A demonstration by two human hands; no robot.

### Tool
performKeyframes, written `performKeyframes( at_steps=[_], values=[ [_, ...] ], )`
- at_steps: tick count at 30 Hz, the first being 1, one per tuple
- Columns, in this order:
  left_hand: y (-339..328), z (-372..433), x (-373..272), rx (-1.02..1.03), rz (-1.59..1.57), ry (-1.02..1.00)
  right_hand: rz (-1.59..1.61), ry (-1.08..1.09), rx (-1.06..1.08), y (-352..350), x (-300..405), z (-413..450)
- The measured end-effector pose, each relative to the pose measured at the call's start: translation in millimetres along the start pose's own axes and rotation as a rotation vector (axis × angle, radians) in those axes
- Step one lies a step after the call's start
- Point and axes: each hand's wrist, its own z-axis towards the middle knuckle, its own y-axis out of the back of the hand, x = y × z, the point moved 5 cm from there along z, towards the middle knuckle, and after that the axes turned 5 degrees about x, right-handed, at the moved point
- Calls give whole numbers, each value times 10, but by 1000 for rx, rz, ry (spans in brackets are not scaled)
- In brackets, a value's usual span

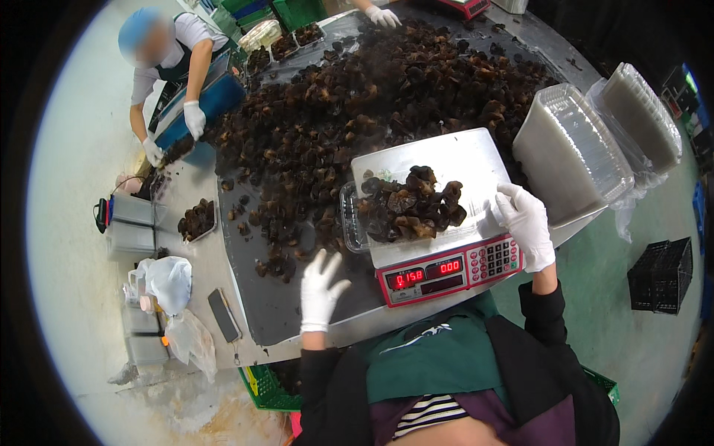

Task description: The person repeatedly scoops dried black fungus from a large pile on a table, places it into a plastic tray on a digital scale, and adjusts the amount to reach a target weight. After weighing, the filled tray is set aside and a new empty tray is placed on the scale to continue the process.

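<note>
On the steel pan of a red digital scale [446, 270] rests a clear plastic tray [352, 223] with dark brown wood ear mushrooms [413, 206] in it. My right hand [524, 223], in a white glove, is at the pan's right side, its fingers bent near the tray's right end; whether it touches the tray I cannot tell. My gloved left hand [322, 292] is left of the scale, fingers spread and holding nothing, above the dark sheet on the table. A large heap of loose mushrooms [357, 111] spreads behind the scale.
Stacked clear trays [569, 150] stand right of the scale. A co-worker [178, 61] in a blue cap handles a mushroom tray at the far left; another person's gloved hand [383, 17] reaches in at the top. A phone [224, 315], plastic bags [170, 284] and a filled tray [198, 220] lie left.
</note>
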Motion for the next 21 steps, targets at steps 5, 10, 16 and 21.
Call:
performKeyframes(
  at_steps=[5, 10, 16, 21],
  values=[
    [-377, -250, 214, -185, 39, -37, -137, 114, 25, -155, -88, -4],
    [-54, -38, 219, -329, -424, 145, -175, 162, -12, -98, -34, -68],
    [690, 817, -1196, -376, -366, -345, -182, 202, -58, -66, -109, -97],
    [184, 1384, -1932, -93, -67, -723, -232, 176, 11, -181, -68, -106]
  ],
)
